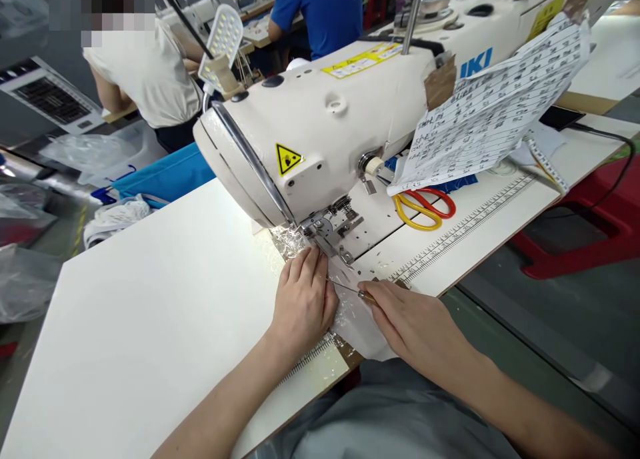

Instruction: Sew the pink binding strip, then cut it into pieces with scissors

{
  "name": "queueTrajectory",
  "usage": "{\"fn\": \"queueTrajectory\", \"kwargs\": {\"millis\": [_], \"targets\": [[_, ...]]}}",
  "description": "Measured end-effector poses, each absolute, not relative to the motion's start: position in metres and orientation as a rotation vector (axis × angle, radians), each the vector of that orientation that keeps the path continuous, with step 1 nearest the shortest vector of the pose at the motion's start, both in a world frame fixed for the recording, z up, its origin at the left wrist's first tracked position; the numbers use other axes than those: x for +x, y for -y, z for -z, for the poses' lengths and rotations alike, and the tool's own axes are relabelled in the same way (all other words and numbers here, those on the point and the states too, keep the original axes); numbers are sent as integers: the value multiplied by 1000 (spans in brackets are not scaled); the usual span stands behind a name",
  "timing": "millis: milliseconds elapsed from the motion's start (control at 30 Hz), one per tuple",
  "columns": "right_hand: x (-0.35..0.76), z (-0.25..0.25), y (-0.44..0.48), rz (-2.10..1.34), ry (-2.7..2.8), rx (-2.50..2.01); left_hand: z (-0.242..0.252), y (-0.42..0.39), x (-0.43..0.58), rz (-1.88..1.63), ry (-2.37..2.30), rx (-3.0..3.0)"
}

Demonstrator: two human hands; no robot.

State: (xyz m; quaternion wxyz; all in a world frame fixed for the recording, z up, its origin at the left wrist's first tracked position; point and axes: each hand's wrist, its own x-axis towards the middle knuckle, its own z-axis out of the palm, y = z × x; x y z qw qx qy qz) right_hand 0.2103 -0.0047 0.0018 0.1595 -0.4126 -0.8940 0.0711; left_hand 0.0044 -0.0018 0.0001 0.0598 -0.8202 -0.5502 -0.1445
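A white sewing machine stands on the white table. A small piece of white fabric lies under its presser foot and runs to the table's front edge. My left hand lies on the fabric just in front of the presser foot, fingers together and pressed flat. My right hand rests to the right of it and pinches a thin metal awl-like tool, whose tip points left toward the left hand's fingers.
Scissors with red and yellow handles lie behind the needle area under a printed paper sheet taped to the machine. A ruler strip runs along the table. A lamp stands at the back left. Two people work beyond.
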Motion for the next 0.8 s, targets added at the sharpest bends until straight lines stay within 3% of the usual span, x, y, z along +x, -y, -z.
{"fn": "queueTrajectory", "kwargs": {"millis": [800], "targets": [[190, -1, -7, -171, 2544, -1149, -4, -3, 0, 320, 1741, -2348]]}}
